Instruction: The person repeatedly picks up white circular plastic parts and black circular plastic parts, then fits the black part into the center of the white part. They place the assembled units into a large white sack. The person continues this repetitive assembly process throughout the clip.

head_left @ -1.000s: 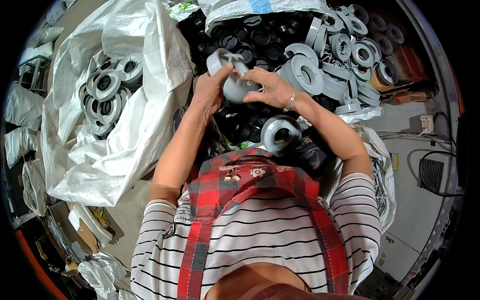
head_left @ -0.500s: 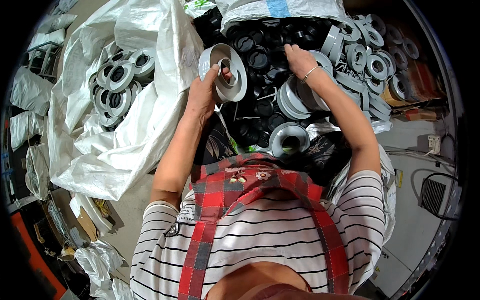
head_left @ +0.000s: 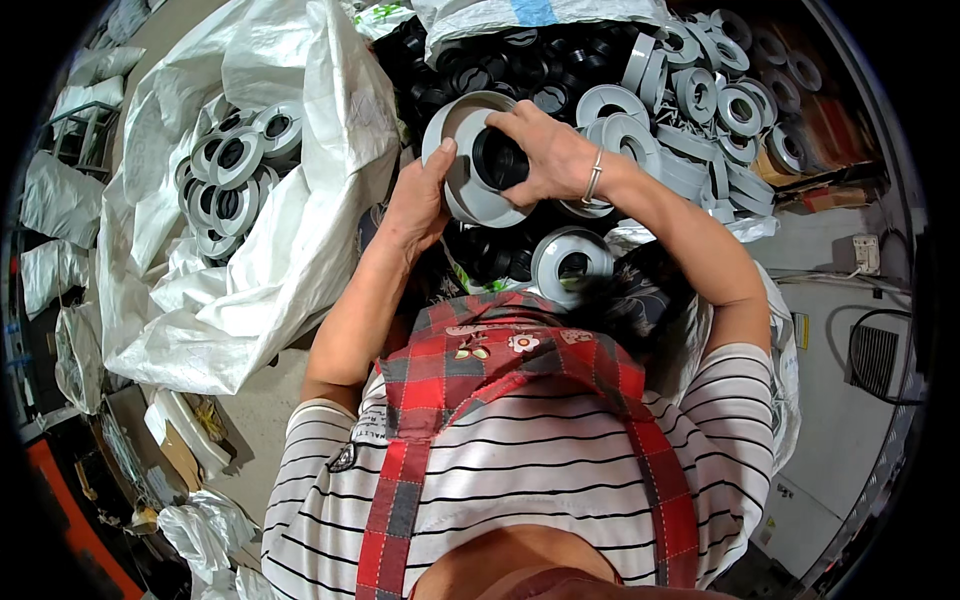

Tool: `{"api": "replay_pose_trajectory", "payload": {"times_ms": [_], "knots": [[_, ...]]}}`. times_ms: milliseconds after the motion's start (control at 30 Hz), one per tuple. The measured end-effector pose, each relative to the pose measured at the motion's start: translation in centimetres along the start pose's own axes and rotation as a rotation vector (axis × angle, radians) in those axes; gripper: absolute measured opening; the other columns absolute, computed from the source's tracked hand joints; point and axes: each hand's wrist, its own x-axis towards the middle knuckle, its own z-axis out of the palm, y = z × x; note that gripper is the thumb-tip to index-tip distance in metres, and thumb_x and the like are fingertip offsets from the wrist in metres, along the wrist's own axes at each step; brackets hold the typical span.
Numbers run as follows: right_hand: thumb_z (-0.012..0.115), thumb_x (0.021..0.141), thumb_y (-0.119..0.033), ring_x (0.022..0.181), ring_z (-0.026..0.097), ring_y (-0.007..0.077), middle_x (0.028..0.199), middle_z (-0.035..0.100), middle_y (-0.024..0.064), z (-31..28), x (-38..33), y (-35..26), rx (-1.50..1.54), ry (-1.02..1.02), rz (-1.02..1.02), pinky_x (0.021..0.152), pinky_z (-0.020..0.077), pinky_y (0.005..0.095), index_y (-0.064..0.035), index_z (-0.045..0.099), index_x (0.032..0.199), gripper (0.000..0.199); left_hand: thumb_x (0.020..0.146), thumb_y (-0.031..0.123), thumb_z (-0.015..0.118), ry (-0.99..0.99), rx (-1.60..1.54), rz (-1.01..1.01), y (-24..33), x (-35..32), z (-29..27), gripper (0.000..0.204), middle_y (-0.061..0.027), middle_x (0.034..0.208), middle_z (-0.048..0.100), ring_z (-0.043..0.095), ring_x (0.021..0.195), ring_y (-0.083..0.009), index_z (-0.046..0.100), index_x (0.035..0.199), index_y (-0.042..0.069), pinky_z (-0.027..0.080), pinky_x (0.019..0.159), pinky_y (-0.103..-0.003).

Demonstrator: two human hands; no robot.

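Looking down past the red plaid apron (head_left: 480,380) and striped shirt, one finished grey disc with a black core (head_left: 572,262) lay just beyond the person's lap, probably parked close so it was out of the way.

Just past that, both hands were up over the pile. The left hand (head_left: 420,200) was wrapped around the edge of a grey disc (head_left: 465,165), tilting its face toward the person, I'd guess to line up the centre hole. The right hand (head_left: 550,155) was closed over a black ring (head_left: 498,158), pressing it into the middle of that disc. So one disc, one ring, both held above the heap.

Further out, a heap of loose black rings (head_left: 470,70), too many to count. To the right, grey discs (head_left: 700,95), well over a dozen. On the left, a white sack (head_left: 300,230) held about seven assembled ones (head_left: 232,165).
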Motion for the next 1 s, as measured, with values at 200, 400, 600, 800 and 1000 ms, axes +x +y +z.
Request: {"api": "replay_pose_trajectory", "payload": {"times_ms": [200,400,600,800,1000], "knots": [[0.074,0.051,-0.006,0.107,0.043,0.0376,0.112,0.042,0.0192,-0.4,-1.6,0.4,-0.098,-0.051,-0.295,0.086,0.0464,0.0396,-0.0047,0.035,0.126,0.085,0.092,0.030,0.052,-0.056,0.014,-0.123,0.5,-1.1,0.6,0.044,-0.0132,0.108,0.059,0.061,0.093,-0.0208,0.048,0.118,-0.005,0.051,0.081,-0.036],[0.076,0.052,-0.008,0.103,0.043,0.0340,0.112,0.043,0.0148,0.3,-2.5,-0.1,-0.276,-0.082,-0.523,0.086,0.0462,0.0386,-0.0055,0.036,0.124,0.083,0.092,0.027,0.050,-0.155,0.109,-0.211,0.3,-0.7,-1.2,0.041,-0.0136,0.107,0.059,0.061,0.092,-0.0202,0.049,0.116,-0.005,0.052,0.079,-0.036],[0.068,0.076,-0.035,0.081,0.059,0.0309,0.094,0.056,0.0220,2.3,-1.8,0.4,0.441,0.073,0.228,0.064,0.0536,0.0359,0.0084,0.044,0.112,0.062,0.087,0.024,0.059,-0.006,0.103,0.110,-1.0,-1.6,1.6,0.034,-0.0055,0.088,0.060,0.059,0.075,-0.0142,0.054,0.109,-0.002,0.050,0.066,-0.028],[0.062,0.076,-0.054,0.087,0.062,0.0333,0.088,0.063,0.0219,2.8,-4.5,5.3,-0.158,0.337,0.321,0.073,0.0495,0.0392,0.0086,0.046,0.117,0.077,0.080,0.034,0.069,0.620,1.041,0.812,7.7,-2.0,-2.6,0.068,-0.0185,0.116,0.050,0.050,0.104,-0.0236,0.037,0.123,-0.010,0.040,0.090,-0.033],[0.070,0.069,-0.024,0.093,0.056,0.0409,0.096,0.059,0.0276,5.4,-6.4,16.0,-0.227,0.172,0.633,0.079,0.0470,0.0435,0.0045,0.052,0.100,0.046,0.078,0.012,0.069,0.345,0.870,0.791,7.7,-2.0,-0.7,0.072,-0.0129,0.141,0.035,0.033,0.130,-0.0228,0.031,0.137,-0.002,0.025,0.106,-0.031]]}}
